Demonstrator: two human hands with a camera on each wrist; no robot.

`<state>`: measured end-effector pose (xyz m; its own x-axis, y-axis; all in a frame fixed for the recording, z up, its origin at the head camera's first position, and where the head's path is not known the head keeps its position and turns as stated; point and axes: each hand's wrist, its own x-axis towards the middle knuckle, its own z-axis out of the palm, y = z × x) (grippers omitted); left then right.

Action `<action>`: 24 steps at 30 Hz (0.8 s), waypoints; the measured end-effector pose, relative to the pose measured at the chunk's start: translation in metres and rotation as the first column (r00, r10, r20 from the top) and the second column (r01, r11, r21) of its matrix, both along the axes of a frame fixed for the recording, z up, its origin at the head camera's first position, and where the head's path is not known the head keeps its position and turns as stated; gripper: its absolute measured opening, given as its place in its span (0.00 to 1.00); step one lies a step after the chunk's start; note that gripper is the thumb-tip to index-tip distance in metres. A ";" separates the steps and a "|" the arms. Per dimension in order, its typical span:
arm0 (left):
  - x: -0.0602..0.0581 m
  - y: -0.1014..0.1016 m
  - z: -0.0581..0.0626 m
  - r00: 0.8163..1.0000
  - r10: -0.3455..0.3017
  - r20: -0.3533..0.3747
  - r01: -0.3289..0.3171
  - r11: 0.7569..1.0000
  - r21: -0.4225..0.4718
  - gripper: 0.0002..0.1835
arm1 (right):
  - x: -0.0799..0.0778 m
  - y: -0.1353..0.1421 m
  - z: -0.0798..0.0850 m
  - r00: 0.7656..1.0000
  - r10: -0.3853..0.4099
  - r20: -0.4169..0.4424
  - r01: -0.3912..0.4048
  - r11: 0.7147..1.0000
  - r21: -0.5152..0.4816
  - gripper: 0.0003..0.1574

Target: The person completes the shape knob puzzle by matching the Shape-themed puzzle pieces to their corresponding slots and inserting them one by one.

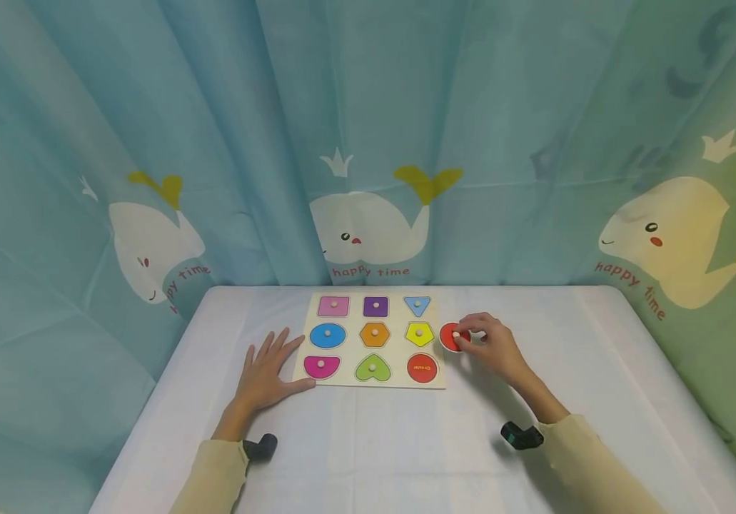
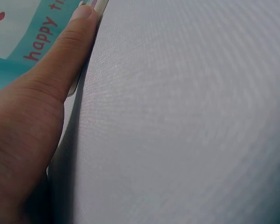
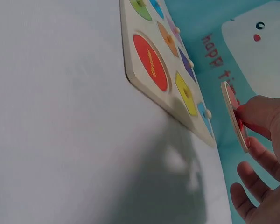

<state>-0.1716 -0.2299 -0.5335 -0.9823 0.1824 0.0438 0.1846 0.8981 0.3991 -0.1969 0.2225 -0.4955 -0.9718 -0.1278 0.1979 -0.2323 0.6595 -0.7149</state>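
Observation:
My right hand [image 1: 491, 348] pinches the small knob of a red round puzzle piece [image 1: 450, 338] just off the board's right edge. In the right wrist view the round piece [image 3: 235, 116] is tilted on edge, raised above the table, with thumb and fingers at its knob. A wooden shape puzzle board [image 1: 348, 351] lies flat, its red circular recess [image 1: 422, 368] bare and printed with a word. My left hand [image 1: 263, 378] rests at the board's left edge, fingers spread. The left wrist view shows its thumb [image 2: 65, 51] straight along the board's near corner.
Knobbed pieces sit in the other recesses, among them a yellow pentagon [image 1: 420, 335], a green heart [image 1: 372, 368] and a blue oval [image 1: 328, 336]. A white cloth covers the table [image 1: 368, 450]. Behind it hangs a blue curtain [image 1: 368, 86] with whale prints.

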 end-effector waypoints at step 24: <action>0.001 0.000 0.002 1.000 -0.006 0.003 0.006 1.000 0.006 0.52 | 0.008 -0.040 -0.028 0.990 0.131 0.053 -0.127 0.989 -0.079 0.06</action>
